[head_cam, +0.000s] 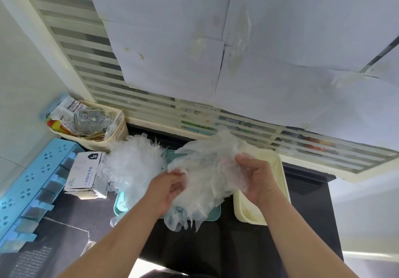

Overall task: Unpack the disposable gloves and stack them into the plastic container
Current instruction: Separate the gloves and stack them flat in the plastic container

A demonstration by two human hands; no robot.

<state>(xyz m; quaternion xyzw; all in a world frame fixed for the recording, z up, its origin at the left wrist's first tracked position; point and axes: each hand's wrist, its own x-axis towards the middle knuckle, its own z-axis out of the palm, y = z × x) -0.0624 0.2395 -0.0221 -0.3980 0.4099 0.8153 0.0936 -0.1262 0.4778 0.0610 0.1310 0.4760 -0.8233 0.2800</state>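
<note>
Disposable gloves (207, 170), a loose clear bundle, are held up between both hands over a teal tray (122, 204) on the dark counter (216, 245). The bundle's right edge overlaps the cream plastic container (278, 165) just beside the tray. The left hand (170, 189) pinches the bundle's near left edge with curled fingers. The right hand (257, 180) grips its right side, fingers closed into the film. A second heap of gloves (136, 163) lies over the tray's far left part, touching a cardboard glove box (84, 174). Farther left are a cream basket (117, 131) and a blue rack (32, 187).
</note>
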